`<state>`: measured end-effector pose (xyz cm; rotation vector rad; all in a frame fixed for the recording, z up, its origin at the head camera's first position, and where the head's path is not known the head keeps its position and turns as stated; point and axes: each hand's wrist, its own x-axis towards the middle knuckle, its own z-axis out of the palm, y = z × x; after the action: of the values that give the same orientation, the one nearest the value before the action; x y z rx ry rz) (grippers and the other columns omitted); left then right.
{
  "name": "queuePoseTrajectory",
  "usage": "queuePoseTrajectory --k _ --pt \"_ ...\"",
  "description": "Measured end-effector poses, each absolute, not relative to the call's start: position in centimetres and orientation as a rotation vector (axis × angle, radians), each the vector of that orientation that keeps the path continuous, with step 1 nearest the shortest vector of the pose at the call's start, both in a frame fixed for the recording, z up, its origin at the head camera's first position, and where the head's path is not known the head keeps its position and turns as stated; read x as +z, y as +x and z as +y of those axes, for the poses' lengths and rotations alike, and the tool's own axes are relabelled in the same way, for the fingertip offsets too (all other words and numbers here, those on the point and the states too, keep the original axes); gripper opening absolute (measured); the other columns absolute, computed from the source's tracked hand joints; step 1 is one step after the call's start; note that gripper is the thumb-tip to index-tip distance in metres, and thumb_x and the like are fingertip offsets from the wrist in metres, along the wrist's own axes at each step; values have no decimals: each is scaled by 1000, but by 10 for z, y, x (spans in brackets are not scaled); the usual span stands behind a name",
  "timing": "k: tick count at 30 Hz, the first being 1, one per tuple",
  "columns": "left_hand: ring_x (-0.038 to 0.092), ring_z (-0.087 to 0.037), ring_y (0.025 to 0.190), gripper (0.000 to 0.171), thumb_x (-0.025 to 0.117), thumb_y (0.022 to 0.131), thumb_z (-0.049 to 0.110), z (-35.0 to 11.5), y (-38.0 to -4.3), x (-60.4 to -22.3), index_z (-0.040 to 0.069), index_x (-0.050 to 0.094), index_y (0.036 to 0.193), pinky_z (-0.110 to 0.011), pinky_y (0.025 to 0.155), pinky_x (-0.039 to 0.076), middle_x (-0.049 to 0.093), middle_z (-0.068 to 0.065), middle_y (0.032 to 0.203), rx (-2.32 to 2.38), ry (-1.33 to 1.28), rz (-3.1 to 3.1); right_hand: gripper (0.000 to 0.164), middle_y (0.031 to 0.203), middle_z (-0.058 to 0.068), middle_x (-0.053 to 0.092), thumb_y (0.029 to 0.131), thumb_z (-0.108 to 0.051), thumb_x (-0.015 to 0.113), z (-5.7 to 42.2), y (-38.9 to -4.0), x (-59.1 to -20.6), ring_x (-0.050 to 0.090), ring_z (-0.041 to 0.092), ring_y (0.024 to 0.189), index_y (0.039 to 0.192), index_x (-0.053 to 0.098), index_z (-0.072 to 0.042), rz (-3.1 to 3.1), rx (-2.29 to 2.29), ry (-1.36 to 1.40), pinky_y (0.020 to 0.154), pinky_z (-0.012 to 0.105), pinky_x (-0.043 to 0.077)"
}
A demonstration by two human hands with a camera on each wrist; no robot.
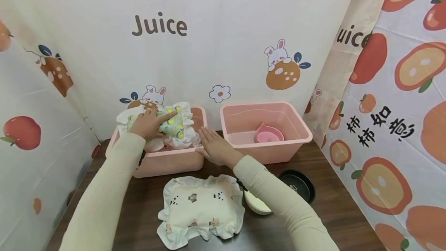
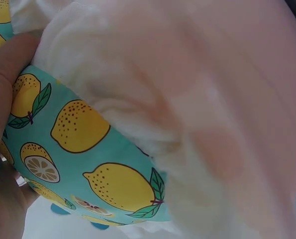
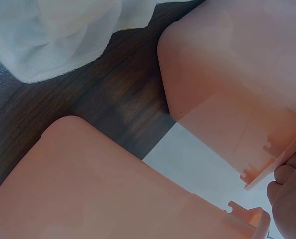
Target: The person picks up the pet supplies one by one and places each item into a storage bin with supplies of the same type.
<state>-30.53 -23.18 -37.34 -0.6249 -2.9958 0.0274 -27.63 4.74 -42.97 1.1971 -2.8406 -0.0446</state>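
My left hand [image 1: 150, 123] grips a small lemon-print cushion [image 1: 173, 127] with white ruffles, over the left pink tub [image 1: 168, 164]. In the left wrist view, the thumb [image 2: 13, 57] and fingers lie on the teal lemon fabric [image 2: 83, 132]; the hand hides part of the cushion. White ruffled cloth shows beneath it inside the tub. My right hand [image 1: 217, 146] rests straight fingers on the right-hand rim of that tub, as the right wrist view also shows at the tub's edge [image 3: 267, 172].
A second pink tub [image 1: 266, 152] stands to the right, holding a pink bowl [image 1: 270, 134]. A cream ruffled cushion [image 1: 200, 204] with animal prints lies in front. A black bowl [image 1: 299, 185] and a cream dish [image 1: 257, 204] sit near my right forearm. A printed curtain hangs behind.
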Motion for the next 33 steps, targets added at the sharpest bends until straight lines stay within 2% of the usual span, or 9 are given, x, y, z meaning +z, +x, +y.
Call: queuePoseTrajectory --k 4,7,14,19,26,33 --pt "42 -49 122 94 83 74 34 -227 -306 -383 34 29 151 -65 95 37 41 -33 136 0 -625 -3023 69 157 20 17 104 -46 26 47 -276 -430 14 31 146 151 17 4 -2829 -43 1199 118 39 17" --pt "37 -50 127 93 82 74 33 -225 -307 -390 33 29 151 -67 98 34 35 -31 143 -34 -631 -3053 70 157 20 18 104 -46 26 47 -276 -430 15 30 146 151 17 4 -2822 -35 1203 118 39 17" --pt "42 -50 123 94 83 74 32 -221 -311 -402 32 30 151 -68 98 33 38 -32 141 -76 -594 -3090 70 157 20 17 103 -47 24 47 -277 -429 14 29 146 151 15 3 -2826 -79 1206 117 41 19" --pt "40 -54 125 93 83 74 31 -217 -315 -416 31 30 151 -69 100 31 37 -34 141 -68 -588 -3128 70 158 19 15 103 -48 22 46 -279 -429 12 28 147 152 14 2 -2836 -136 1196 118 40 16" --pt "43 -54 120 91 82 74 37 -210 -318 -434 33 32 150 -67 94 38 38 -35 140 -40 -563 -3164 69 159 16 12 103 -48 21 45 -279 -429 11 27 147 152 13 0 -2866 -126 1177 119 38 12" --pt "39 -53 127 88 81 77 30 -205 -317 -443 31 33 150 -68 100 31 37 -36 140 -77 -545 -3198 69 157 20 18 104 -47 23 45 -276 -426 14 29 146 151 16 2 -2861 -116 1191 118 39 15"
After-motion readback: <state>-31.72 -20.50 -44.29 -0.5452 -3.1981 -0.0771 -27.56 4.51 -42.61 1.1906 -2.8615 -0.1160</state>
